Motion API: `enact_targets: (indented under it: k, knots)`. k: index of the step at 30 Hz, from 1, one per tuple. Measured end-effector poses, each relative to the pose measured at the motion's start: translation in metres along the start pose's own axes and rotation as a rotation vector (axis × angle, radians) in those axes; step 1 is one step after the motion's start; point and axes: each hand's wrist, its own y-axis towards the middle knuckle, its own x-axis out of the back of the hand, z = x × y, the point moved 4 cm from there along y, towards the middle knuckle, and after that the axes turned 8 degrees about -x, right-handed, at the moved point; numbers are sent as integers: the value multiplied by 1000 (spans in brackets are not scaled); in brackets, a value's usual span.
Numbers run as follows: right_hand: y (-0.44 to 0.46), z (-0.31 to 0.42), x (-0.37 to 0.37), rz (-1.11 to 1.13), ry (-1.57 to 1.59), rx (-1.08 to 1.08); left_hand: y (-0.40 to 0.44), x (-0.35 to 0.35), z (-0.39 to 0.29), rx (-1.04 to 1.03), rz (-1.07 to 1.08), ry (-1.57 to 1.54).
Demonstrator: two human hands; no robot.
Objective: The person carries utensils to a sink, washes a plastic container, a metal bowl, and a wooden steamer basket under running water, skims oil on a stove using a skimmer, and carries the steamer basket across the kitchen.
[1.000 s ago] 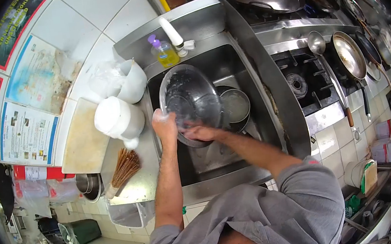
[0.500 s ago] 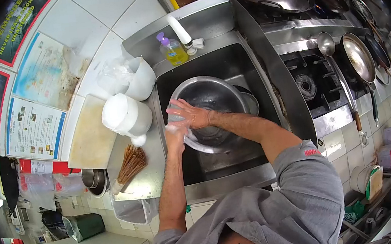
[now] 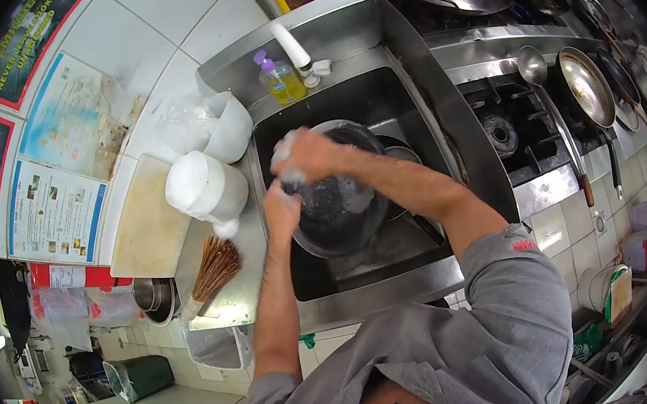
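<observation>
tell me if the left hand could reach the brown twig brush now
Probably yes: the brown twig brush lies on the steel counter beside the left forearm, nothing seen covering it, though the left hand would likely have to leave the round metal bowl.

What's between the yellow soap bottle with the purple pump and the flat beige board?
Two white plastic containers side by side, in the head view.

one held bowl (image 3: 341, 216) (two hands (image 3: 309, 156))
</observation>
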Motion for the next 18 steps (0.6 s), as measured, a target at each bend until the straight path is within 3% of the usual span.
enact_targets:
  k: [3,4,5,6,7,8,10,11,13,17,18]
  knots:
    - [3,-4,8,-128,-21,67,5,6,4,-178,-80,8]
    - [-7,-27,17,-426,126,56,1,14,1,-146,-102,12]
    - [-19,-61,8,-379,232,-322,-3,20,-1,-108,-125,14]
    - [-45,-101,-30,-622,472,-587,-7,25,-4,-101,-126,18]
    - [-76,-120,-66,-629,796,-921,-9,32,-6,-44,-219,-112]
    - [-106,-130,-121,-640,1145,-1116,-12,36,-5,14,-313,-242]
    - [-149,-80,-171,-756,1576,-1413,-15,26,1,27,-369,-222]
    - [-150,-78,-180,-755,1568,-1409,-19,20,-1,40,-378,-223]
    - [-161,-65,-179,-570,915,-1702,-31,8,1,37,-375,-287]
    - [-76,-68,-107,-799,211,-1467,-45,-17,-2,233,-225,-485]
    - [-51,-62,-105,-858,243,-1246,-43,-24,5,230,-221,-487]
